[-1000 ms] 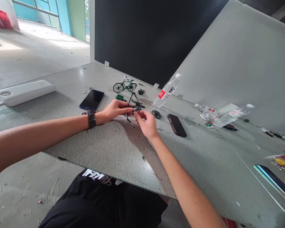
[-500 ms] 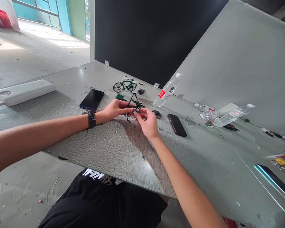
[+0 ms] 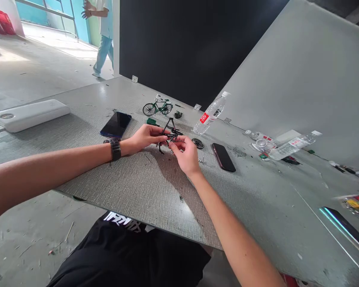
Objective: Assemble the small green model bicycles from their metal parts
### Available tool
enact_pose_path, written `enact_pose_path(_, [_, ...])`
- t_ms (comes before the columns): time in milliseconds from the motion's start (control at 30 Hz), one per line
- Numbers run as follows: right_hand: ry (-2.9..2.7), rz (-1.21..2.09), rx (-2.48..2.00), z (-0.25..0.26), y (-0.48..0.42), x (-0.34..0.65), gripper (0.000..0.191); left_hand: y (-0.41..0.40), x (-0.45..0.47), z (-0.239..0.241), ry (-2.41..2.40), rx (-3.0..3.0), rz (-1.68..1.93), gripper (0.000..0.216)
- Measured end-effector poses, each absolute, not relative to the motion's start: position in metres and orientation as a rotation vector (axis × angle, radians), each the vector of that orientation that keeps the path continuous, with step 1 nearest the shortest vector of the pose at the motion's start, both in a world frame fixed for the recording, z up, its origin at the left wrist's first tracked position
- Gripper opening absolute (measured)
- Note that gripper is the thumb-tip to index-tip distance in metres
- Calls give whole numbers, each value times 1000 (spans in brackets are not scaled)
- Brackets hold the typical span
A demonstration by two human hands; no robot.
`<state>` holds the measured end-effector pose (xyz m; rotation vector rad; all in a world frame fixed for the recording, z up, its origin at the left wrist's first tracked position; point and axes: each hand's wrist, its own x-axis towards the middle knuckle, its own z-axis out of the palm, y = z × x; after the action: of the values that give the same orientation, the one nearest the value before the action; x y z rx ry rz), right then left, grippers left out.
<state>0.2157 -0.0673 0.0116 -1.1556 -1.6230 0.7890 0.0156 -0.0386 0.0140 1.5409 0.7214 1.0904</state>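
Observation:
My left hand (image 3: 145,136), with a dark watch (image 3: 115,148) on its wrist, pinches a small black model bicycle frame (image 3: 169,130) held just above the grey table (image 3: 143,187). My right hand (image 3: 185,154) meets it from the right, fingers closed on the same frame's lower part. A loose black wheel (image 3: 198,143) lies just right of the hands. A finished green model bicycle (image 3: 157,107) stands farther back. A small green part (image 3: 151,122) lies behind my left hand.
A blue phone (image 3: 116,124) lies left of the hands, a dark phone (image 3: 223,157) to the right. Water bottles (image 3: 210,113) (image 3: 290,146) lie on the table, with small parts at far right. A white case (image 3: 28,114) rests far left. A person (image 3: 103,36) walks in the background.
My right hand has closed in on the black frame and now grips it with the left. A person has walked into view at the back left.

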Motion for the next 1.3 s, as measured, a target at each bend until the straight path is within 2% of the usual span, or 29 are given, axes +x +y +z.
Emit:
enact_pose_path(833, [-1621,832,-1163,12,-69,215,36,-38,16,13,701,1526,1114,36])
enact_pose_path(1300, [-1634,817,-1179,12,-68,216,40,-36,16,10,695,1498,1105,39])
